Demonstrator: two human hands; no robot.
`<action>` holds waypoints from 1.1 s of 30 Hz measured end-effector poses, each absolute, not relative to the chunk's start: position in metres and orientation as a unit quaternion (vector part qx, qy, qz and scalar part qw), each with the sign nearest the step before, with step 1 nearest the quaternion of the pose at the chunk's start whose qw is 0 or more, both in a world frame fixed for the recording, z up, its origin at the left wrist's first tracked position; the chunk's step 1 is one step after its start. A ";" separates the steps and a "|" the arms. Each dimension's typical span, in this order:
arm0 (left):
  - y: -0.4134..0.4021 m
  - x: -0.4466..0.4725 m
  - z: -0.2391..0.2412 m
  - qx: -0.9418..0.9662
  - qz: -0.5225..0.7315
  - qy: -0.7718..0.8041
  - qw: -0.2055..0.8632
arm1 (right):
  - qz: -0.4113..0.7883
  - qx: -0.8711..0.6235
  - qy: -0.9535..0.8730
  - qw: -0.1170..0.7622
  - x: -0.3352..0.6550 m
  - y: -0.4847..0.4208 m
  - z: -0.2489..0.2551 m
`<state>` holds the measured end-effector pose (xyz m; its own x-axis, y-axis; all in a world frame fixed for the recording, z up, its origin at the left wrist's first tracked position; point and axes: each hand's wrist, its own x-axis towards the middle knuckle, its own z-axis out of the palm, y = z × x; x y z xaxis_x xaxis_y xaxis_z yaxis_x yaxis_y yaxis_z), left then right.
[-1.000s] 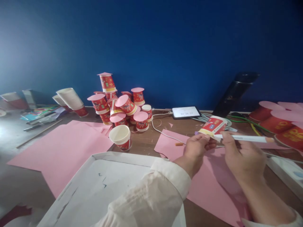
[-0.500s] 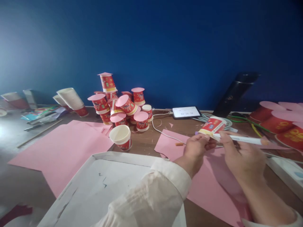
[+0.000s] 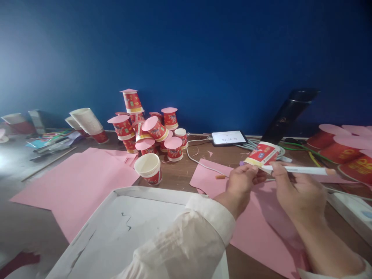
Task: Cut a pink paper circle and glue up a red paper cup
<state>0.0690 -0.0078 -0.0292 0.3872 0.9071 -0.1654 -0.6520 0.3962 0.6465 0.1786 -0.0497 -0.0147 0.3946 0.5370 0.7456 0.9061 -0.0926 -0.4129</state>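
My left hand (image 3: 242,182) is closed on a small red paper cup (image 3: 262,154), held on its side above the pink paper sheet (image 3: 261,228). My right hand (image 3: 299,193) grips a white pen-like stick (image 3: 302,169) lying level, its left tip against the cup's rim. Both hands hover over the wooden table (image 3: 174,176) at the right of centre.
A heap of red cups with pink lids (image 3: 148,130) stands at the back. An open cup (image 3: 148,167), a white tray (image 3: 122,228), a large pink sheet (image 3: 78,186), a phone (image 3: 228,137), cables (image 3: 250,146) and more lidded cups (image 3: 343,149) lie around.
The white stick dipped slightly and came back level against the cup; both hands stay in place.
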 end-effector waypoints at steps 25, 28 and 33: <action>-0.010 0.068 -0.023 0.277 0.484 0.292 0.777 | -0.165 -0.715 -0.520 0.437 0.174 -0.052 -0.013; -0.011 0.067 -0.022 0.285 0.479 0.304 0.773 | -0.166 -0.716 -0.522 0.433 0.174 -0.052 -0.012; -0.011 0.067 -0.022 0.319 0.480 0.297 0.761 | -0.176 -0.694 -0.532 0.452 0.173 -0.051 -0.011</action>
<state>0.0670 -0.0113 -0.0221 0.3626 0.9203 -0.1467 -0.5416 0.3363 0.7704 0.1727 -0.0515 -0.0108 0.3725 0.5786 0.7255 0.8976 -0.0262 -0.4400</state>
